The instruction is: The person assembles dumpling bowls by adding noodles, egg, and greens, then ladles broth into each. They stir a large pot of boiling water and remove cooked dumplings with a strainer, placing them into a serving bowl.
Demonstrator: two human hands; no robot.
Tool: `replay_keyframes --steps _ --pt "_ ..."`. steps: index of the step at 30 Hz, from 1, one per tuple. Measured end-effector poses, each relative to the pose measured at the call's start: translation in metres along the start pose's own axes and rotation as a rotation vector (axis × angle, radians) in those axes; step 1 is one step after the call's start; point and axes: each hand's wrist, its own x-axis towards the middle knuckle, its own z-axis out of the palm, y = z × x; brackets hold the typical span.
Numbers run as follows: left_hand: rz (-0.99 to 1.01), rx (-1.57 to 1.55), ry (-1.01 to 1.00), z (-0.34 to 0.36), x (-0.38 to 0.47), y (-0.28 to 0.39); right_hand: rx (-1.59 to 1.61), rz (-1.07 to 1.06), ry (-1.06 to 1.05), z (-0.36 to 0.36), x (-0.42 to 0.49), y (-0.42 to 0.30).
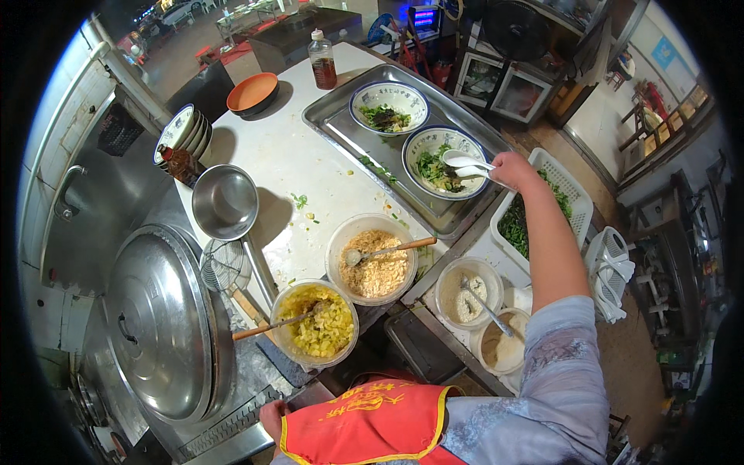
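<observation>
My right hand (514,172) grips the handles of two white soup spoons (465,160), whose bowls lie over the nearer patterned bowl (411,152). That bowl holds chopped greens and dark bits. A second patterned bowl (419,103) with similar contents stands behind it; both are on a metal tray (325,125). My left hand (273,419) is low by the steel counter edge, beside the red apron, its fingers partly hidden. In front of me stand a tub of diced yellow-green pickles (321,325) and a tub of tan crumbly topping (378,279), each with a wooden-handled spoon in it.
A white basket of greens (572,174) and tubs of pale powder (474,302) are at right. At left are a large lidded pot (160,325), a steel saucepan (224,200), a wire strainer (221,264), stacked bowls (183,131) and a sauce bottle (181,164). An orange bowl (253,92) stands farther back.
</observation>
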Motion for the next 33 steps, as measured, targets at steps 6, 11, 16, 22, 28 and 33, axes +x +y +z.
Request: replay_keyframes --steps 6,11,16,22,28,33 --pt "0.035 0.092 0.111 0.032 0.007 -0.015 -0.04 -0.144 0.343 -0.006 -0.009 -0.04" --pt "0.093 0.115 0.217 0.02 0.003 0.017 -0.506 -0.397 0.564 0.022 0.017 -0.098" --pt "0.18 0.106 0.318 0.025 -0.002 0.014 -0.745 -0.331 0.388 0.057 0.061 -0.14" --pt "0.21 0.094 0.36 0.022 -0.001 0.02 -0.614 -0.188 0.271 0.062 0.085 -0.153" --pt "0.19 0.107 0.388 0.025 -0.002 0.023 -0.373 -0.154 0.279 0.053 0.086 -0.13" --pt "0.193 0.118 0.334 0.021 -0.004 0.025 -0.362 -0.158 0.353 0.036 0.068 -0.14"
